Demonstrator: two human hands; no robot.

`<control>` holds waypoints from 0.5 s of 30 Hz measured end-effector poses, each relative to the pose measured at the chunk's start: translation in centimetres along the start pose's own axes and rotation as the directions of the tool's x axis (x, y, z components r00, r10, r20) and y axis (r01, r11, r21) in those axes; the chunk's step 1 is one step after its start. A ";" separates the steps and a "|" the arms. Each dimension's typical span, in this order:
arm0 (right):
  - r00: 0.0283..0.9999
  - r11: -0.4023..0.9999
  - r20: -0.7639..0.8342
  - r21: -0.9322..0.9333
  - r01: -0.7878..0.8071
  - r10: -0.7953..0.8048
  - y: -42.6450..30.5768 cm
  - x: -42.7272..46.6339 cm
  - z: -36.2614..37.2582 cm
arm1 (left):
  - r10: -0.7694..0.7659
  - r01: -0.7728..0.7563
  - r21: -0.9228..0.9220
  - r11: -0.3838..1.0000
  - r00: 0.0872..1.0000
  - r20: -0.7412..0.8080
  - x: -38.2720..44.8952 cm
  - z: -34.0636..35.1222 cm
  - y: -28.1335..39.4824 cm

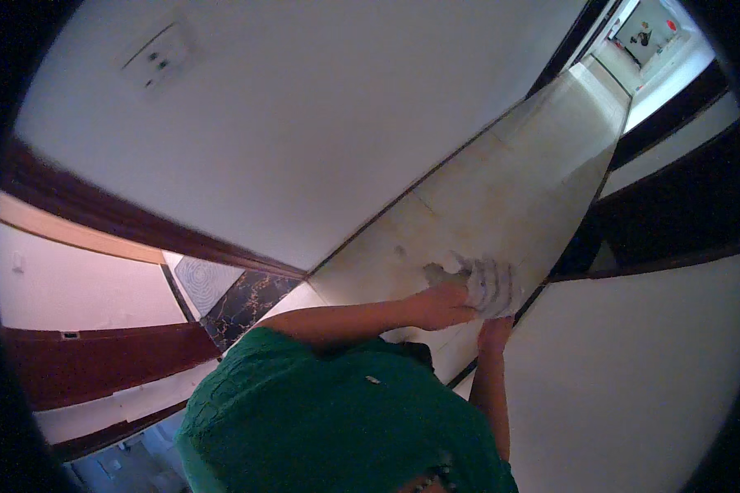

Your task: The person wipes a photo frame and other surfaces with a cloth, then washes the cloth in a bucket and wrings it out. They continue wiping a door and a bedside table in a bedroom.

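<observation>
My left hand (447, 302) reaches in from the left, bare at the wrist, and meets my right hand (495, 296) over the hallway floor. A whitish, ridged covering (493, 280), glove-like but blurred, lies over my right fingers. My left fingers are at its near edge and mostly hidden. A small grey-tan patch (447, 274) shows just above my left hand; what it is cannot be told. Both forearms are bare below a green shirt (339, 407).
Pale floor tiles (487, 179) run between two white walls towards a bright room at top right. A wall socket (155, 58) sits at top left. Dark red door framing (117, 215), a dark marbled threshold (253, 302) and a grey patterned mat (205, 283) lie to the left.
</observation>
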State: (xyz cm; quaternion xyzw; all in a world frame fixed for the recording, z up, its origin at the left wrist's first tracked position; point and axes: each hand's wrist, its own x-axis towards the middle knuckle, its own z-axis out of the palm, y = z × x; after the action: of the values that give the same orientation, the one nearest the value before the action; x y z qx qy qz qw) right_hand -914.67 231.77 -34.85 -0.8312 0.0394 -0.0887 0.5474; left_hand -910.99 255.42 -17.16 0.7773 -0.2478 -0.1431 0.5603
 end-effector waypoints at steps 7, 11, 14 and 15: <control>0.905 0.981 0.402 0.068 -0.180 0.138 -8.9 5.1 2.9 | -0.536 0.419 -0.655 0.629 0.844 0.025 -4.6 1.6 -3.2; 0.490 0.881 0.861 0.118 -0.458 0.139 -11.1 3.5 8.0 | -0.651 0.354 -0.694 0.627 0.727 -0.218 -11.3 2.3 -3.5; 0.183 0.874 0.979 0.015 -0.486 0.085 -13.0 -1.7 12.9 | -0.681 0.242 -0.672 0.699 0.513 -0.523 -20.6 2.2 -2.9; 0.140 0.862 0.987 -0.003 -0.506 0.085 -13.9 -4.4 14.9 | -0.673 0.238 -0.648 0.723 0.455 -0.584 -25.0 2.2 -2.6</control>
State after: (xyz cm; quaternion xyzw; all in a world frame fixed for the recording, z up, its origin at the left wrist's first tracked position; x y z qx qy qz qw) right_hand -916.61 251.52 -28.32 -0.5668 -0.1607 0.5570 0.5854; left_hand -932.39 267.94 -21.69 0.6291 0.2969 0.0092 0.7183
